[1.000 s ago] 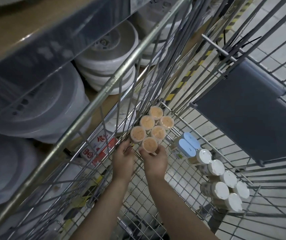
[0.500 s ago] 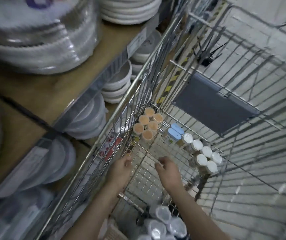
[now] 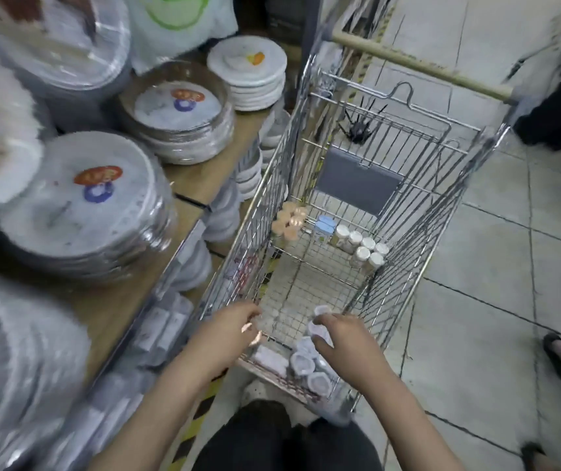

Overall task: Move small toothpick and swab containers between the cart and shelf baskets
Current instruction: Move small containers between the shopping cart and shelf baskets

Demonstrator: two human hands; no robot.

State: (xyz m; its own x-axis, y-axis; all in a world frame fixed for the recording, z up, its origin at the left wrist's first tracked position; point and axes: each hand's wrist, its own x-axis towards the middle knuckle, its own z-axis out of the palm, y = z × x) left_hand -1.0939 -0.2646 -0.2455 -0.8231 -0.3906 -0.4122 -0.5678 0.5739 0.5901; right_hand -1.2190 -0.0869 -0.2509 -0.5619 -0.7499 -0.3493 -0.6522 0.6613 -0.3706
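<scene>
Shop aisle, grey tiled floor [image 3: 496,300] at right of frame; wooden shelf [image 3: 200,171] along the left carries stacks of wrapped plates [image 3: 78,212]. Wire cart [image 3: 421,253] stands mid-frame, its handle at top.

Far end of cart, centre of frame: cluster of orange-lidded containers [image 3: 288,222], two blue-lidded boxes [image 3: 326,225] beside them, then a pack of white-capped jars [image 3: 363,247]. All stand upright, lids facing the camera, long axes vertical.

Near end, lower centre: bundle of clear-wrapped containers [image 3: 306,363], lids also up; wrap blurs the detail.

Right hand [image 3: 340,338]: fingers curled over the topmost pale container [image 3: 319,326] of that bundle, touching it; whether the grip is complete, cannot tell (motion blur). Left hand [image 3: 234,326]: fingers loosely bent at the cart's left side near the wires, apparently holding nothing.

Judged step: picking a wrapped bundle from the cart's near end, presumably for transfer to the shelf side.

Next move calls for a firm grasp around the bundle, a lift straight up clear of the cart rim, keeping the lids uppermost. Slippery wrap could let the pack slide.
</scene>
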